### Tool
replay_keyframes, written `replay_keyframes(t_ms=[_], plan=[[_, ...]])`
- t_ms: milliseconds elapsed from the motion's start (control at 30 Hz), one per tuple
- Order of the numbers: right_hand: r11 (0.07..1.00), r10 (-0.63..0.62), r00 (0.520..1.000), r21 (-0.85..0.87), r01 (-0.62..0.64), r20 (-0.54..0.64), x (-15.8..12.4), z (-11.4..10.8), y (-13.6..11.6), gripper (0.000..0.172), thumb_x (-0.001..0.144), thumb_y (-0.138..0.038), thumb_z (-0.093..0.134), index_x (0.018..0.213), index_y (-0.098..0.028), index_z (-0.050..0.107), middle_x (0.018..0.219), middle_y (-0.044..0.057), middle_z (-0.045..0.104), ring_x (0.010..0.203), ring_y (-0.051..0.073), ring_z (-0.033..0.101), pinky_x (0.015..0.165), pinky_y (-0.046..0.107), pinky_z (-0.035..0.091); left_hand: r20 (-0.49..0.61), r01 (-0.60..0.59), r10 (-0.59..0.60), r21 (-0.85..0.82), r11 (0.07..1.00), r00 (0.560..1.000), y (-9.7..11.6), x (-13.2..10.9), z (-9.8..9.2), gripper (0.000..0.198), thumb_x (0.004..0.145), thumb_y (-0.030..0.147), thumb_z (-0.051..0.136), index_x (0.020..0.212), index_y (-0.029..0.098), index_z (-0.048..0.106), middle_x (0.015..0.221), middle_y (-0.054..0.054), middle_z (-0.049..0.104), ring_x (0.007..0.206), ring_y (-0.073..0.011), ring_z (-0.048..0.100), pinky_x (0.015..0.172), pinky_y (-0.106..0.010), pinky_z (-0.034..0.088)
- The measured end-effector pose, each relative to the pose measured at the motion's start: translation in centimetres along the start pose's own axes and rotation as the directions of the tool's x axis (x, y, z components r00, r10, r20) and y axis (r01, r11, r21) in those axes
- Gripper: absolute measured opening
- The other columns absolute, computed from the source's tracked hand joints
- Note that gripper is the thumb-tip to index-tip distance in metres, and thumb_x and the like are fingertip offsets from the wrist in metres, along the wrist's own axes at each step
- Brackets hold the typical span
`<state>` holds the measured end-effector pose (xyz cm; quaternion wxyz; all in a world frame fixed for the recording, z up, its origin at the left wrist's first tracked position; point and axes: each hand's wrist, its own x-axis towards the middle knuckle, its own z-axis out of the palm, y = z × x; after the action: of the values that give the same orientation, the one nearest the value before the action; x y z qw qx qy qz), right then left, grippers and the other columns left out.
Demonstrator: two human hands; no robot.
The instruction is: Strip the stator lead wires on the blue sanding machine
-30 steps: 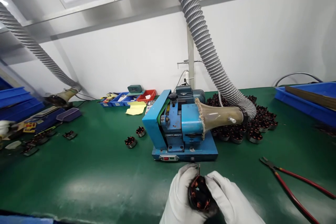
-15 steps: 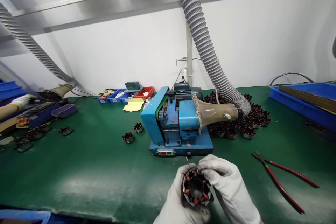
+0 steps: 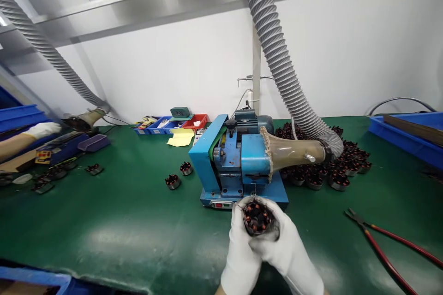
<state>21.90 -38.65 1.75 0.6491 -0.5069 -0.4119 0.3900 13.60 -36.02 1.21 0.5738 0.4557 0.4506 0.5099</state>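
both gloved hands, left hand point(image 3: 240, 244) and right hand point(image 3: 289, 251), grip a copper-wound stator point(image 3: 256, 218) low in frame, just before the blue machine point(image 3: 238, 166).

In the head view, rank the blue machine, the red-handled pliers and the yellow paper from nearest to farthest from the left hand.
From the left hand:
1. Blue machine, straight ahead on the table.
2. Red-handled pliers, off to the right.
3. Yellow paper, far back, left of the machine.
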Motion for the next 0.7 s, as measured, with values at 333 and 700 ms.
replay_keyframes(t_ms=[333,700], plan=[[0.994,0.007,0.995,-0.105,-0.017,-0.098,4.8,0.0,1.9,0.033,0.066,-0.033,0.07,0.094,-0.017,0.065,0.096,0.012,0.07,0.09,0.028,0.065,0.085,0.044,0.049,0.004,-0.015,0.015,-0.107,0.994,1.0,-2.0,4.6,2.6,0.022,0.072,0.013,0.052,0.092,0.02,0.059,0.094,-0.007,0.067,0.088,-0.0174,0.063,0.086,-0.031,0.048],[0.992,0.041,0.996,-0.114,-0.05,-0.085,3.2,-0.9,0.9,0.028,0.065,-0.028,0.072,0.091,-0.018,0.066,0.094,0.01,0.07,0.089,0.028,0.064,0.085,0.044,0.048,0.023,0.037,-0.037,-0.017,0.999,0.999,-1.2,3.3,2.5,0.028,0.065,0.011,0.061,0.091,0.02,0.058,0.092,-0.005,0.066,0.088,-0.0198,0.062,0.086,-0.033,0.047]])
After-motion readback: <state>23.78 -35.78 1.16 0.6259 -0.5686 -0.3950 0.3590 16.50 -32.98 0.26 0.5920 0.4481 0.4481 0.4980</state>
